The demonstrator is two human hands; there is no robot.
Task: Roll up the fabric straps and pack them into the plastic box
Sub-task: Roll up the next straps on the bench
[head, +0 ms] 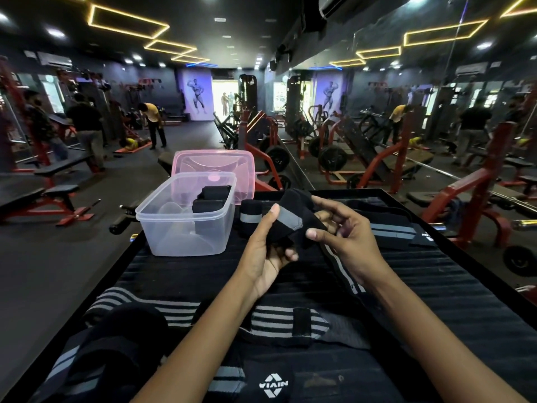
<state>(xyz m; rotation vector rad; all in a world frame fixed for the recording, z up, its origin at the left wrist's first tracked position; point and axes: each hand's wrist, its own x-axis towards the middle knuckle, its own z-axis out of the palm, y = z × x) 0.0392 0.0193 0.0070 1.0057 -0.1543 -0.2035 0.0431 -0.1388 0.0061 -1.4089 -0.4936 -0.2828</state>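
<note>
Both hands are closed on one fabric strap [290, 221], which is held up above the table [453, 286], just right of the plastic box [186, 225]. By the left hand [268, 251] the rolled part of the strap is gripped, with the thumb laid along its grey stripe and the fingers curled beneath. By the right hand [345, 228] the looser end is pinched between thumb and curled fingers, and the unrolled tail is seen trailing down from under this grip toward the person's lap.

The strap is black with a grey band along its middle (its edges look slightly frayed, though this is hard to tell). Two finished black rolls [210, 199] are seen inside the clear box, against its far right wall. A pink lid [213, 162] is propped behind the box. Another rolled strap [251, 218], black with a grey stripe, is stood on the table between the box and the hands. A flat strap [395, 232] is laid out to the right, and further striped straps [261, 324] are spread nearer the person.
</note>
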